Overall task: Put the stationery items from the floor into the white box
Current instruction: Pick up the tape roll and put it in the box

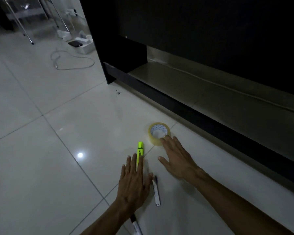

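On the white tiled floor lies a neon yellow highlighter (140, 150). My left hand (133, 182) is spread flat over its near end, fingers straight. A roll of clear tape (159, 133) lies flat just beyond my right hand (176, 158), whose straight fingertips touch the roll's near rim. A white pen (156, 191) lies between my two hands. Another marker (136, 225), white with a black end, pokes out from under my left forearm. No white box at hand; whether one of the distant white things is it I cannot tell.
A dark cabinet (193, 39) with a low open shelf (210, 87) runs along the right. Far back left lie a white cable (71, 60), white boxes with a phone (80, 43) and metal chair legs (24, 28).
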